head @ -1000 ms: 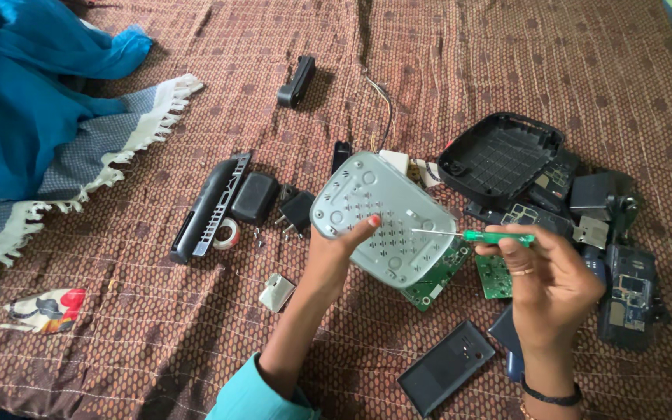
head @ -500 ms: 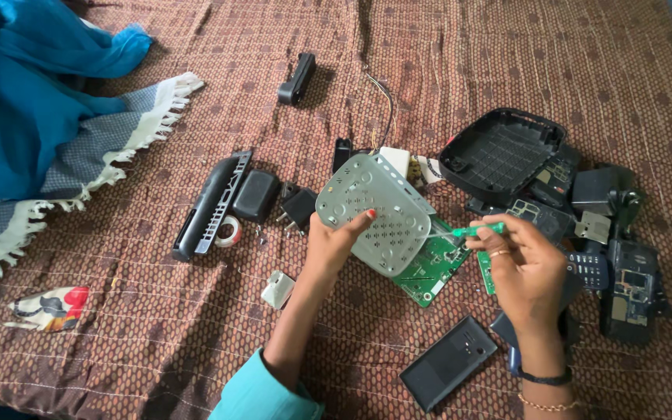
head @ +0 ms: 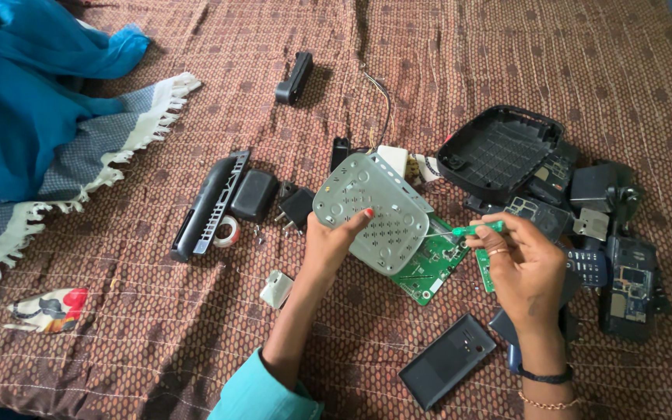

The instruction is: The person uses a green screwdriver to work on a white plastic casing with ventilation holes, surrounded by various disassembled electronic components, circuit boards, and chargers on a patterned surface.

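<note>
**Grey cover held over the green board**

Near the middle of the bed, the left hand tilts a grey perforated cover, fingers pinching its lower edge. It looks light, stiff and thin, best gripped by the rim. Beneath lies a fragile-looking green circuit board. The right hand has fingers closed around a green-handled screwdriver. A small white box sits towards the near edge, its markings unreadable.

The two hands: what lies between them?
In the head view, between the left hand and right hand lie the grey perforated cover and a green circuit board.
</note>
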